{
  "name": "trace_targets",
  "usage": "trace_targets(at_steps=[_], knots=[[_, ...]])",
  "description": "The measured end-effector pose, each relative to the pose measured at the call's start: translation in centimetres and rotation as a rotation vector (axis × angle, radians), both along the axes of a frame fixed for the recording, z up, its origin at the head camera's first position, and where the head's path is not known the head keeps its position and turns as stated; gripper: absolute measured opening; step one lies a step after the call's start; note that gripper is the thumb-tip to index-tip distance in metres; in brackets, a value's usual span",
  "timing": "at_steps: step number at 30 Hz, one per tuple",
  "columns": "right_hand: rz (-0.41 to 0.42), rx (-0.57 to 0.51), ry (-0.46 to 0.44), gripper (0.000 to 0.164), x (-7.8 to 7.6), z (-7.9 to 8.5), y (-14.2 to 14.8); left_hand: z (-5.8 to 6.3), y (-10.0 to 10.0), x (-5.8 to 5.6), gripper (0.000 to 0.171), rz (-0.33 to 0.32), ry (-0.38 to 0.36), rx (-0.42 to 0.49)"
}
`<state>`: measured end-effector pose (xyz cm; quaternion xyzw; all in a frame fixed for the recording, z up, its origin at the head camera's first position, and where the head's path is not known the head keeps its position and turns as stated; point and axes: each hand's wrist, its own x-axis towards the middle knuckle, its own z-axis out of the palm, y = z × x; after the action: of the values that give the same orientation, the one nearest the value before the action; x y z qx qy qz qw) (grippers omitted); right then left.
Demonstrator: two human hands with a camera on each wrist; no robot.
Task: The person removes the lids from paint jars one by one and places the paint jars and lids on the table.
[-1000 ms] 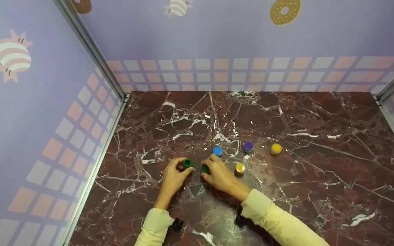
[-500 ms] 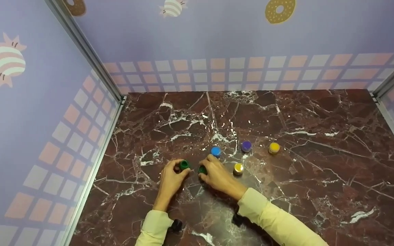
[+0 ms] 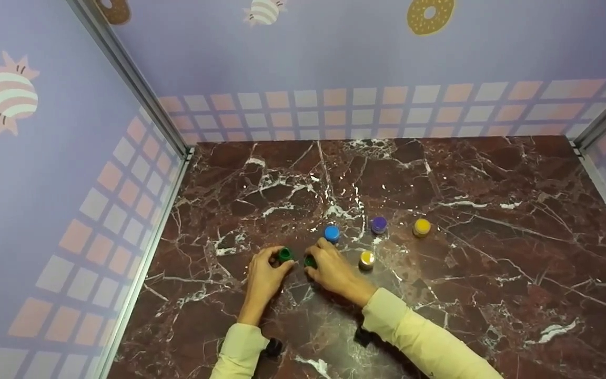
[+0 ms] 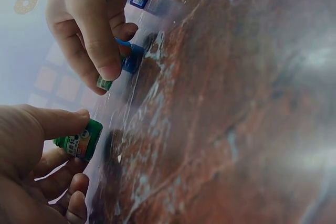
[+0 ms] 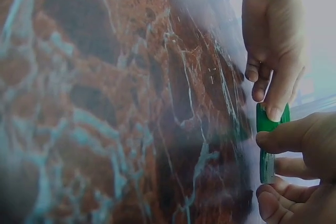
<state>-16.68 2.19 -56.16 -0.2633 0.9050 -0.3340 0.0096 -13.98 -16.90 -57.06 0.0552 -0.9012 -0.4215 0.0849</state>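
Note:
In the head view my left hand [image 3: 266, 273] pinches a small open green paint jar [image 3: 285, 254] between thumb and fingers, mouth facing up. The left wrist view shows the printed label on this paint jar [image 4: 79, 142]. Just to its right, my right hand [image 3: 334, 268] grips a small round green piece [image 3: 310, 261] with a dark hollow top. Fingers hide much of that piece, and I cannot tell whether it is a cap or a second jar. A narrow gap separates the two green things. Right behind my right fingertips stands a blue-topped jar [image 3: 332, 233].
A yellow-topped jar [image 3: 366, 259] stands right of my right hand. Farther back are a purple-topped jar [image 3: 379, 225] and another yellow-topped jar [image 3: 422, 227]. Patterned panels [image 3: 303, 63] border the dark marbled tabletop [image 3: 492, 252] behind and at both sides.
The view has shifted slightly. Both hands keep their holds on the green things with almost no movement, and the other jars stay in place.

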Motion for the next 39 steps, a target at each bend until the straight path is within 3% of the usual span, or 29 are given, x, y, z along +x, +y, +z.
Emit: trace_targets(at_steps=[8,18,27,33,39], knots=[[0.000,-0.007,0.073,0.035,0.0,0.0,-0.1,0.1,0.0,0.0,0.036,-0.002,0.006,-0.006],[0.004,0.052,0.057,0.034,0.1,0.3,-0.7,0.2,-0.2,0.1,0.035,0.024,-0.011,-0.020],[0.008,0.073,0.055,0.033,0.0,-0.2,-1.6,-0.2,-0.3,0.4,0.036,0.036,-0.005,-0.095],[0.023,0.042,0.067,0.037,0.1,-0.3,-1.9,0.0,-0.2,0.6,0.041,0.030,-0.039,-0.097],[0.012,-0.001,0.012,0.044,0.4,0.3,-1.6,0.2,-0.2,0.9,0.053,0.019,-0.041,-0.101]])
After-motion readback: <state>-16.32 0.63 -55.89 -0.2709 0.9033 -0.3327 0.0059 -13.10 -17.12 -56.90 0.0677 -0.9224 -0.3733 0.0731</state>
